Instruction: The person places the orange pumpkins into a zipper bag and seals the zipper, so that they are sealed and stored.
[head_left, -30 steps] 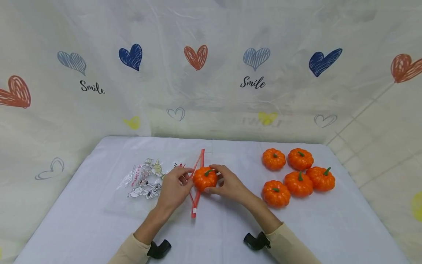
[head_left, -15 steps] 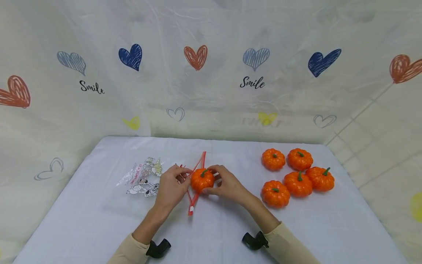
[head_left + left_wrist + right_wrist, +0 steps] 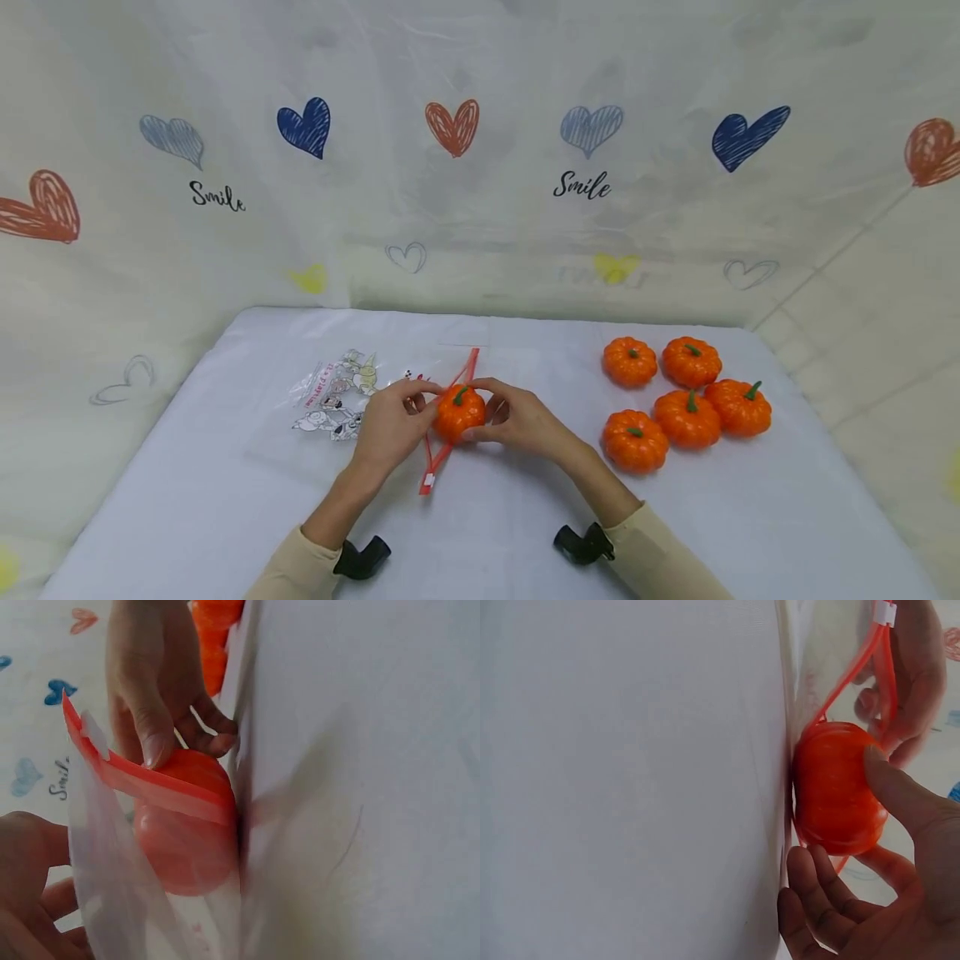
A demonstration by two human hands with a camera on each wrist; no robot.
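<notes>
Between both hands sits a small orange pumpkin (image 3: 459, 415) with a green stem, in the mouth of a clear zip bag (image 3: 300, 454). The bag has cartoon prints and a red zip strip (image 3: 438, 458). My right hand (image 3: 521, 421) holds the pumpkin from the right, thumb on its near side and fingers on its far side. My left hand (image 3: 393, 421) pinches the bag's upper edge at the red strip, beside the pumpkin. In the left wrist view, the bag's clear film and red strip (image 3: 165, 787) pass in front of part of the pumpkin (image 3: 187, 855).
Several more orange pumpkins (image 3: 686, 418) stand in a group on the right of the white-covered table (image 3: 510, 533). A white plastic slider (image 3: 884, 613) sits at the strip's near end. Behind the table hangs a pale sheet (image 3: 495, 208) printed with hearts.
The pumpkin in my right hand has moved a little left, farther into the bag's mouth. The red strip's near end has swung left. The other pumpkins have stayed put.
</notes>
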